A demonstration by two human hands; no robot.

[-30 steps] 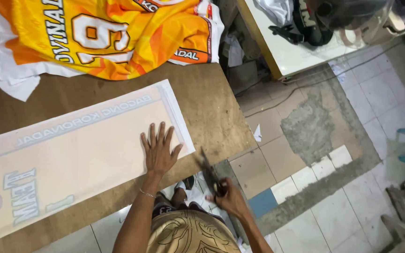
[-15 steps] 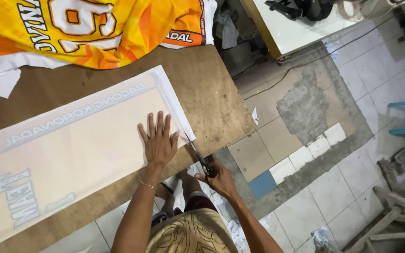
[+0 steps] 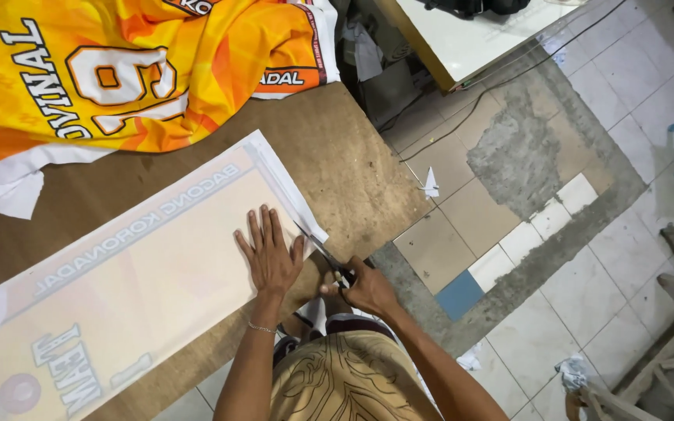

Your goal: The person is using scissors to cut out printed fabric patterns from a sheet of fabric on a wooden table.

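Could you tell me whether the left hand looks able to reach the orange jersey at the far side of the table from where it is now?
Probably yes. The left hand lies flat on the printed sheet, and only bare table lies between it and the orange jersey; nothing stands in between.

A long pale peach printed sheet (image 3: 142,288) with mirrored lettering and a white border lies flat and slanted along the near edge of the brown table (image 3: 337,156), its right end at the near right corner, where dark scissors (image 3: 328,257) bite into its white edge.
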